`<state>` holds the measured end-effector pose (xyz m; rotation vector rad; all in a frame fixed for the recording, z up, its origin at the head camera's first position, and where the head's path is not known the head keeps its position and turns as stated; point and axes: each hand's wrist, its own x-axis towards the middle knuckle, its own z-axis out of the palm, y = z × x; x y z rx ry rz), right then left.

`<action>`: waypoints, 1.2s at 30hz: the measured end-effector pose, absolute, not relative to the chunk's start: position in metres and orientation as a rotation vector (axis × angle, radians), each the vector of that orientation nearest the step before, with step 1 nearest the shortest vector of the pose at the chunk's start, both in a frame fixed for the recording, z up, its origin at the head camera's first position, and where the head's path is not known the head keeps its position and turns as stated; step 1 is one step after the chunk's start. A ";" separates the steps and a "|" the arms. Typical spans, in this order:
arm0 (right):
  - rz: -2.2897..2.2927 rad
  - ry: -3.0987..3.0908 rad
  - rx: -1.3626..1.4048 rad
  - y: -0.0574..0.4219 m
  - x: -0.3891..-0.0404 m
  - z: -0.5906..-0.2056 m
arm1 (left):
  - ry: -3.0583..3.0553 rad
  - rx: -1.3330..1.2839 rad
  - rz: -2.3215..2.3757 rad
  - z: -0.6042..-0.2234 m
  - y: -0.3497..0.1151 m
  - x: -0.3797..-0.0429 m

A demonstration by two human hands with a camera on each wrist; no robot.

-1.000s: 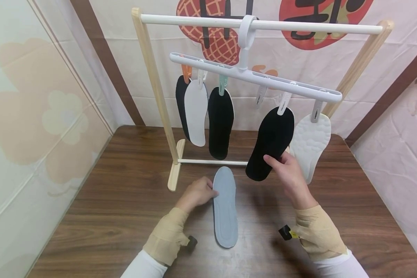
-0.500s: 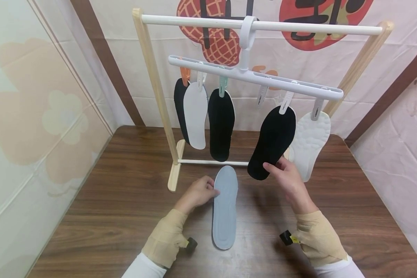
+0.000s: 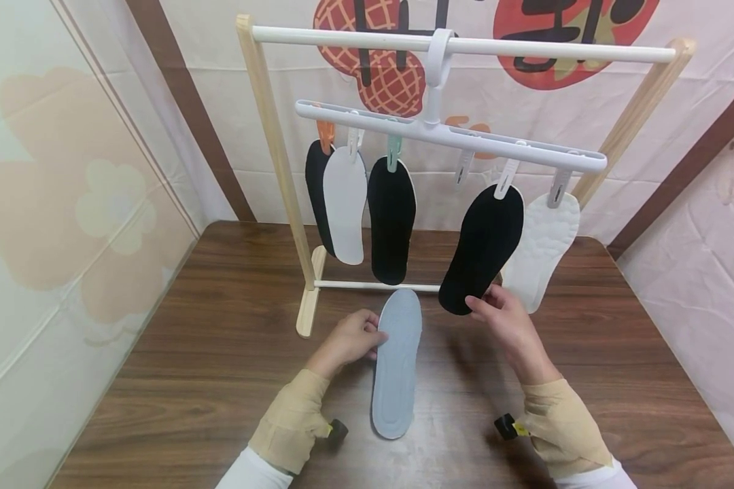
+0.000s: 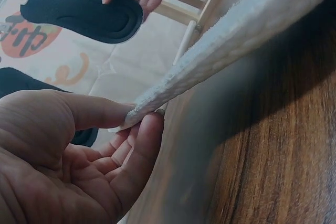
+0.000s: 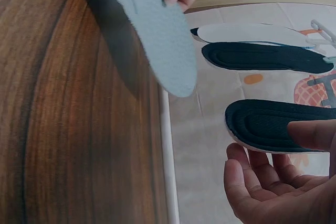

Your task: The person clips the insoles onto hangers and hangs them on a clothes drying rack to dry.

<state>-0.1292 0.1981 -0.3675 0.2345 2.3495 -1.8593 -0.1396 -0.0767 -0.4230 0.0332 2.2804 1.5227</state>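
Note:
My left hand (image 3: 351, 339) pinches the edge of a light grey insole (image 3: 397, 367) between thumb and fingers. In the left wrist view that insole (image 4: 236, 40) is seen edge-on, raised at a slant over the tabletop. With thumb on the front and fingers behind, my right hand (image 3: 509, 329) holds the lower end of a black insole (image 3: 483, 248). A white clip (image 3: 506, 180) grips the top of this black insole under the hanger bar (image 3: 526, 154). Beside it, a grey clip (image 3: 463, 166) hangs with nothing in it.
A white bumpy insole (image 3: 541, 244) hangs at the right end. Another black insole (image 3: 393, 224), a white insole (image 3: 345, 210) and a dark one (image 3: 318, 190) hang on the left. The wooden rack (image 3: 275, 149) stands on the brown table (image 3: 177, 380) before a printed cloth backdrop (image 3: 220, 88).
The grey insole has turned slightly, its top shifting right and its lower end left. The held black insole has shifted slightly right and up, while my right thumb has moved down toward its end.

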 end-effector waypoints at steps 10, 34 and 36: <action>-1.839 2.314 0.201 0.201 -0.126 -0.376 | 2.315 0.054 1.495 -0.419 -0.079 -0.137; -1.630 2.265 0.068 0.194 -0.116 -0.380 | 2.374 0.094 1.444 -0.412 -0.085 -0.135; -1.614 2.273 0.043 0.193 -0.116 -0.378 | 2.375 0.102 1.445 -0.411 -0.085 -0.136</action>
